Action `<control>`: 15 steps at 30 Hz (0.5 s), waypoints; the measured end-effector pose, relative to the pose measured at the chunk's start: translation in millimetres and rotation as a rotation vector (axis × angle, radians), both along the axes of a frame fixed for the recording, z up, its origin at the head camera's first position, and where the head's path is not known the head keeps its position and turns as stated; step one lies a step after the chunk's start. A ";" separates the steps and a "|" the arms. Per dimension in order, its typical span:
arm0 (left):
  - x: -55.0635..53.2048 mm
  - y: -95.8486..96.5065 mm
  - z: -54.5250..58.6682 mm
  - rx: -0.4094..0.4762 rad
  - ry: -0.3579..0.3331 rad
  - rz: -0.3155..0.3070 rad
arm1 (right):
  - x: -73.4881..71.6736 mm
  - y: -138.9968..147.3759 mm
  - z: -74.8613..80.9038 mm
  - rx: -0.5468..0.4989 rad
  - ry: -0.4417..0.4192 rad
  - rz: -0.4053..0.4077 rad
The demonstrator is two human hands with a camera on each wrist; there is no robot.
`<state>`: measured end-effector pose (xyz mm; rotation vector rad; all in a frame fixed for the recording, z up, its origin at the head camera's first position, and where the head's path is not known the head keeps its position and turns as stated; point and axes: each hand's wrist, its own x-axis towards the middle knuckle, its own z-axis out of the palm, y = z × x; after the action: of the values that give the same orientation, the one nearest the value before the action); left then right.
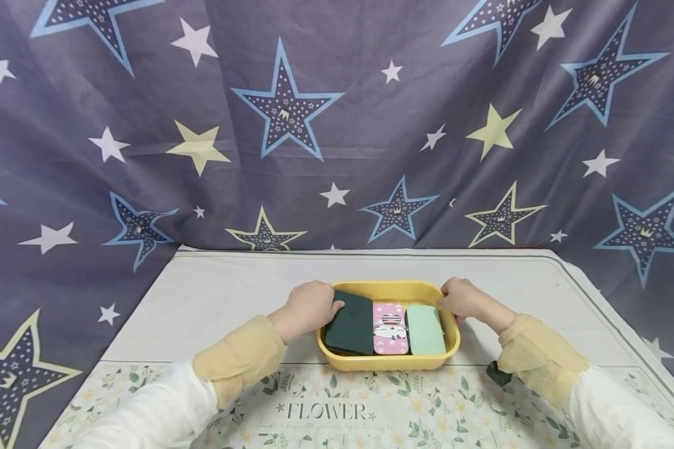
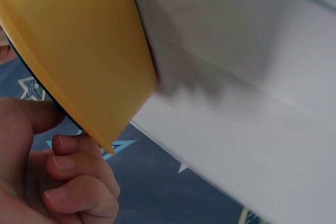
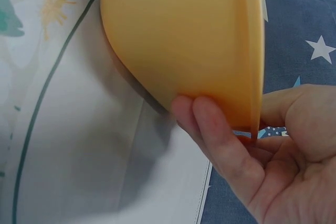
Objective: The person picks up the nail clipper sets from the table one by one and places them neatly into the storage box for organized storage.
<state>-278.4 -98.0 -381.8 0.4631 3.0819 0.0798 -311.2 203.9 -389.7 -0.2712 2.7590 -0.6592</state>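
A yellow oval bin (image 1: 387, 363) is on the table between both hands. Inside it lie a dark green flat case (image 1: 351, 324), a pink patterned tin (image 1: 390, 340) and a mint green case (image 1: 425, 330), side by side. The left hand (image 1: 310, 305) pinches the bin's left rim, its thumb over the edge by the dark case. In the left wrist view, curled fingers (image 2: 79, 198) sit under that rim. At the opposite end, the right hand (image 1: 463, 296) grips the rim, with fingers (image 3: 220, 135) against the outer wall in the right wrist view.
The table (image 1: 230, 280) has a pale cover with a flower-printed mat (image 1: 314, 418) along the front. A small dark object (image 1: 498, 373) lies beside the right forearm. A star-patterned curtain (image 1: 337, 181) hangs behind the table.
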 end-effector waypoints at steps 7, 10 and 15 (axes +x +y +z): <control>-3.1 5.5 -0.2 -0.280 0.046 -0.167 | -0.3 -0.4 0.5 -0.004 -0.012 -0.009; -4.6 6.3 -0.8 -0.343 0.055 -0.197 | -0.3 -1.2 1.1 0.000 -0.020 -0.014; -6.6 7.7 -0.7 -0.343 0.123 -0.252 | -0.1 -1.5 2.2 0.014 -0.023 -0.009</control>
<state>-285.0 -90.4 -382.5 0.8527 3.0263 -0.4891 -311.4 202.4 -387.5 -0.2473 2.7436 -0.6411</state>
